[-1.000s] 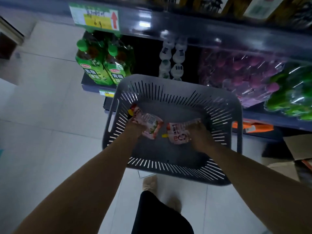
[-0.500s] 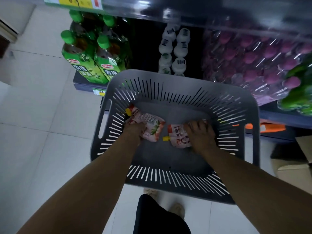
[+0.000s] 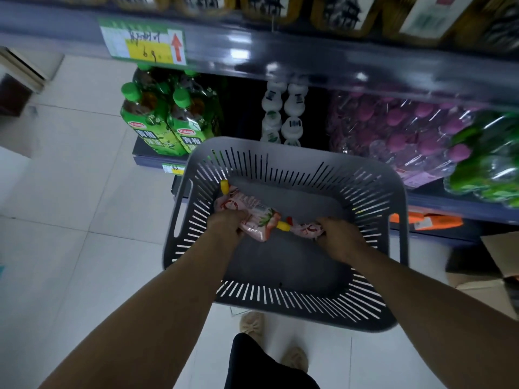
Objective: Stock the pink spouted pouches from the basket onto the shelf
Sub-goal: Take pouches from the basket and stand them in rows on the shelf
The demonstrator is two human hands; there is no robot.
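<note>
A grey slotted basket (image 3: 289,303) stands on the floor in front of the shelf (image 3: 309,56). Inside it, my left hand (image 3: 226,223) grips a pink spouted pouch (image 3: 247,206) with a yellow cap pointing up-left. My right hand (image 3: 338,237) grips a second pink pouch (image 3: 306,229), whose yellow cap points left toward the first pouch. The two pouches almost touch in the middle of the basket. My fingers hide much of the second pouch.
On the lower shelf stand green-capped tea bottles (image 3: 165,119), small white bottles (image 3: 282,113), a wrapped pack of purple-capped bottles (image 3: 398,130) and green bottles (image 3: 488,161). A price tag (image 3: 143,44) hangs on the upper shelf edge. A cardboard box (image 3: 502,254) lies at right. My feet (image 3: 252,324) stand behind the basket.
Both hands have closed round their pouches and lifted them a little, bringing them closer together. The view has tilted up, showing the upper shelf edge again.
</note>
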